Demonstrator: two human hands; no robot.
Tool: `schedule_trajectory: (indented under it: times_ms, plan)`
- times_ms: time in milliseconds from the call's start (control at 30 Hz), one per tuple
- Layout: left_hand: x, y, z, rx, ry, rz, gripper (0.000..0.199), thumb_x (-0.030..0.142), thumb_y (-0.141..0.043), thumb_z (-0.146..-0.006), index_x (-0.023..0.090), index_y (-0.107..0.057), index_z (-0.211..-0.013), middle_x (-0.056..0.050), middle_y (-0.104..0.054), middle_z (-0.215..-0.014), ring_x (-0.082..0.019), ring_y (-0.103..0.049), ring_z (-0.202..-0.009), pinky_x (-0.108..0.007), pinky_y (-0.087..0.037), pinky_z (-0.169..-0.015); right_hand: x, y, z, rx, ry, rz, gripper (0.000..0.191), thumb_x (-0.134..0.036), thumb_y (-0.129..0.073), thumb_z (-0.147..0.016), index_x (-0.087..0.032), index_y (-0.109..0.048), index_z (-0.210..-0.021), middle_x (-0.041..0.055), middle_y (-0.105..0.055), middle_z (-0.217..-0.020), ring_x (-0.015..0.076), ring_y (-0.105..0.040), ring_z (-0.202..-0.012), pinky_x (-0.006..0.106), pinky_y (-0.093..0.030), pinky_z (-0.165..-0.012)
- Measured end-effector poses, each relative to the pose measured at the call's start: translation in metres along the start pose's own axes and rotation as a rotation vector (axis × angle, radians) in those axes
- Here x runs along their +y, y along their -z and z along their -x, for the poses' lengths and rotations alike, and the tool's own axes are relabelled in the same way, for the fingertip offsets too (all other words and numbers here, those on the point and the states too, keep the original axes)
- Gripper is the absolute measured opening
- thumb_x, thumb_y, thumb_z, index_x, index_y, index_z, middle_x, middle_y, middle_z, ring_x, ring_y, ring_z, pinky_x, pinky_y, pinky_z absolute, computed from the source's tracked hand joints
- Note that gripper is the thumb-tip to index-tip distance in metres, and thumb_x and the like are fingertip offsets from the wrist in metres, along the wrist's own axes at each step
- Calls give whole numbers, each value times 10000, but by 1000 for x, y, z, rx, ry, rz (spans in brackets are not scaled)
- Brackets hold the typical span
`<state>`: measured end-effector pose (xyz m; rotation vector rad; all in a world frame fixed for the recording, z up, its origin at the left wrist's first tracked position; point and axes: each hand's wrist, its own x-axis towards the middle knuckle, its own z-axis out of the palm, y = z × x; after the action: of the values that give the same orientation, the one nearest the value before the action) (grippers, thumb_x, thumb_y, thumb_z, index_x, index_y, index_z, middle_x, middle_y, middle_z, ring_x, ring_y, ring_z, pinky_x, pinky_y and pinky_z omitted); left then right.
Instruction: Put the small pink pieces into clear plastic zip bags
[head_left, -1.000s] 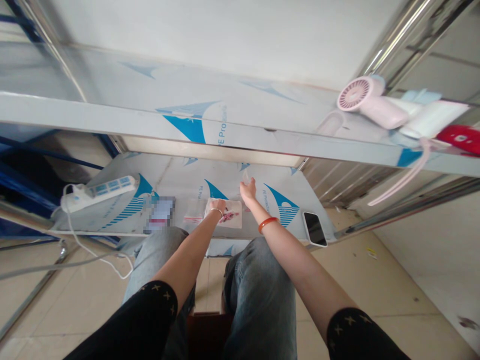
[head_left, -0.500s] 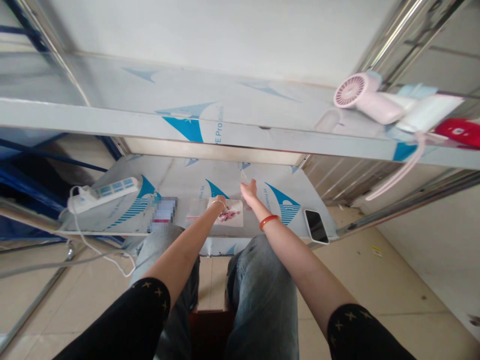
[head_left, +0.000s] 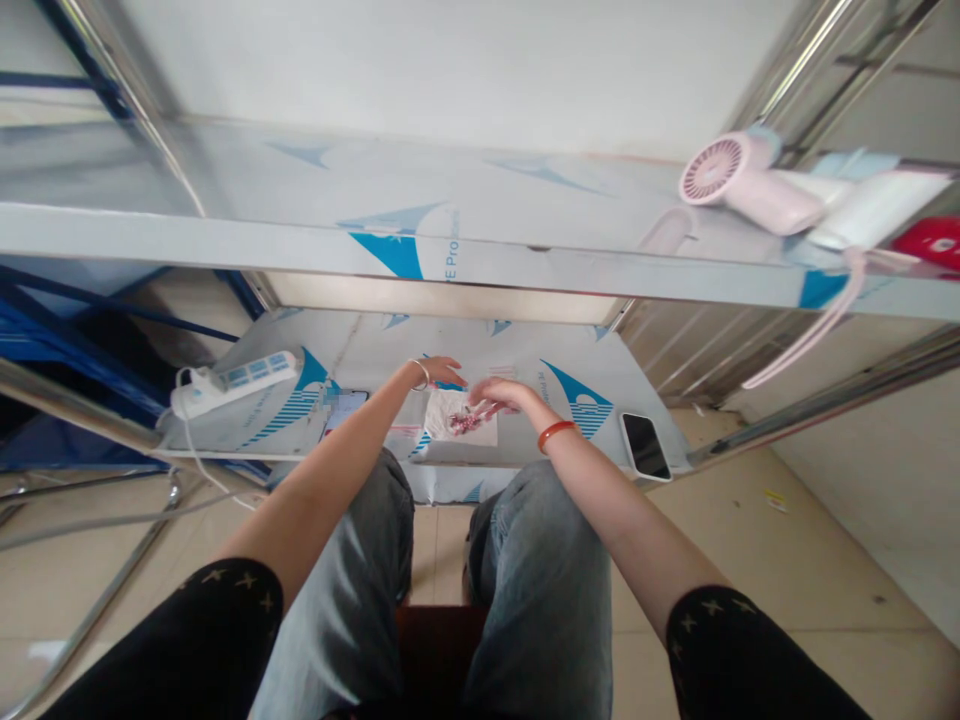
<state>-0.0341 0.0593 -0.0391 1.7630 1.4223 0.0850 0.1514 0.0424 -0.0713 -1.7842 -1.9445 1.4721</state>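
A white cloth or paper piece (head_left: 441, 412) lies on the lower shelf in front of me. On it rests a small cluster of dark red and pink bits (head_left: 465, 424), too small to name. My left hand (head_left: 444, 373) hovers at the far edge of the white piece, fingers stretched out, holding nothing. Above the cluster's right side is my right hand (head_left: 501, 394), its fingers bent and apart; whether the fingertips touch the cluster I cannot tell. A clear bag with a red line (head_left: 405, 430) lies left of the white piece, and a clear strip (head_left: 502, 372) lies beyond my right hand.
A white phone (head_left: 645, 447) lies at the shelf's right end. Beside my left forearm is a partly covered phone (head_left: 346, 402); further left is a power strip (head_left: 255, 372) with a cable. The upper shelf (head_left: 510, 255) crosses ahead, holding a pink fan (head_left: 742, 180).
My left hand has lifted off the white piece and opened. My right hand has let go of the clear strip and come nearer, over the red cluster. The view has shifted slightly.
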Motion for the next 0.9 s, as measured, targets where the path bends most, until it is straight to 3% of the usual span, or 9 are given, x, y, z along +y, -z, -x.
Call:
schedule_trajectory:
  times_ms: [167, 367, 467, 633, 900]
  plan:
    - [1, 5, 10, -69, -20, 71, 390, 363, -634, -743, 200, -655, -1097, -44, -689, -1094, -159, -623, -985, -187, -449, -725, -5, -6, -9, -184, 32, -136, 92, -136, -617, -758, -118, -674, -828, 94, -717, -861, 152, -671, -650, 222, -510, -577]
    - [-1, 11, 6, -46, 4, 41, 279, 298, -591, -774, 155, -697, -989, -59, -722, -966, -160, -652, -903, -184, -440, -660, -14, -7, -2, -171, 30, -160, 71, -102, -640, -740, -114, -683, -794, 88, -726, -847, 149, -682, -711, 198, -518, -598]
    - [-9, 12, 1, -26, 38, -59, 242, 246, -616, -734, 140, -712, -930, -70, -727, -930, -179, -661, -867, -198, -444, -638, -12, -6, -1, -141, 9, -82, 42, -97, -647, -733, -94, -681, -758, 92, -722, -777, 151, -675, -642, 205, -511, -574]
    - [-21, 11, -4, -7, 140, -209, 193, 221, -670, -678, 136, -709, -847, -78, -729, -897, -205, -661, -862, -207, -465, -623, -8, -2, 0, -210, -45, -45, 53, -111, -653, -734, -109, -685, -777, 64, -714, -694, 164, -683, -631, 223, -513, -590]
    - [-25, 11, -5, -23, 186, -78, 200, 288, -646, -739, 147, -674, -878, -87, -707, -1031, -185, -658, -911, -198, -468, -639, -23, -1, 14, 7, -36, -8, 76, -161, -660, -761, -148, -666, -835, 80, -729, -818, 171, -689, -715, 204, -482, -574]
